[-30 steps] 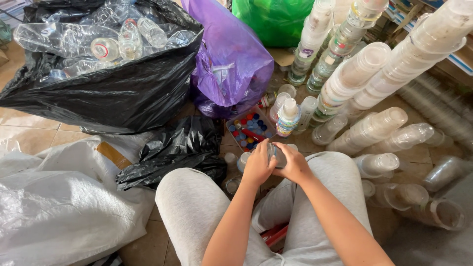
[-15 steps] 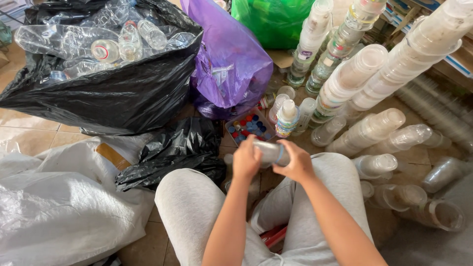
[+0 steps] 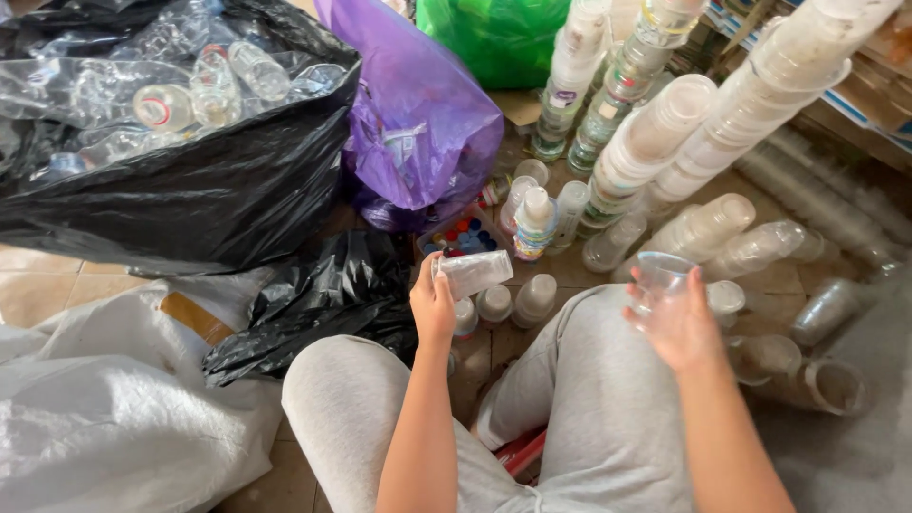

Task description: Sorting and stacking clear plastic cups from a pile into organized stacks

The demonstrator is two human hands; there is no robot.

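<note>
From the head view, a clear plastic cup (image 3: pixel 473 274) is held on its side in the closed fingers of the left hand (image 3: pixel 432 306), above the knees. A second clear cup (image 3: pixel 660 277) is gripped upright by the right hand (image 3: pixel 676 328), well apart from the first. Stacked cups (image 3: pixel 665 123) are leaned beyond the right hand. Rims are best kept uncrushed, so a light grip near the base is advised.

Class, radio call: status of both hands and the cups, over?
Left hand grips clear cup, lying sideways. Right hand holds second clear cup, upright. Cup stacks crowd ahead.
</note>
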